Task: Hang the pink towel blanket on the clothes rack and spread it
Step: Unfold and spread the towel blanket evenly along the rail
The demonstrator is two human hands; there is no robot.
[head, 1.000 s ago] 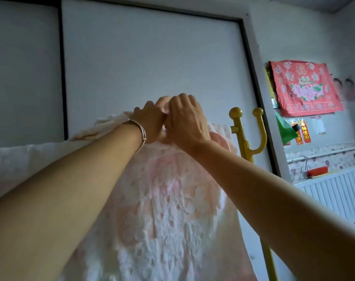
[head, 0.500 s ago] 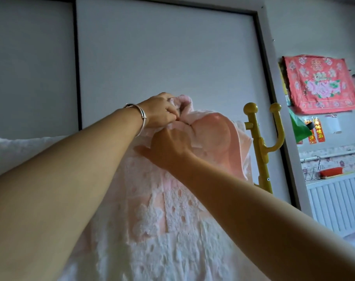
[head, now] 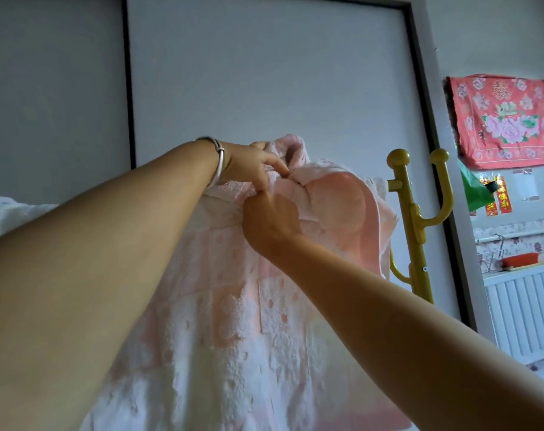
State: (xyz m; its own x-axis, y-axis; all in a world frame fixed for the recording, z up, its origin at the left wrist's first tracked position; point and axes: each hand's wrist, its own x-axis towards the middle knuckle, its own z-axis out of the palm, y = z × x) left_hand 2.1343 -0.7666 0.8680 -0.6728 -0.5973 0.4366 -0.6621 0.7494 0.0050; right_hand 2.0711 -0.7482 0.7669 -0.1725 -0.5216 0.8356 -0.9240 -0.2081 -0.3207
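The pink towel blanket [head: 233, 321] hangs in front of me, its top bunched over a hook of the yellow clothes rack [head: 415, 219]. The rack's post and two ball-tipped hooks show to the right of the cloth; the hook under the towel is hidden. My left hand [head: 252, 164], with a silver bangle on the wrist, pinches the top fold of the towel. My right hand [head: 269, 220] sits just below it, fingers closed on the same bunched fabric. A rounded bulge of towel stands to the right of both hands.
A grey wall panel with dark frame strips [head: 129, 82] rises behind the rack. At the right are a red floral cloth [head: 502, 119] on the wall, a white radiator [head: 522, 312] and a shelf with a red tray [head: 519, 259].
My right hand dropped from the top of the towel to just below my left hand. The towel's top is now bunched into a rounded bulge on the rack. The view shifted slightly left.
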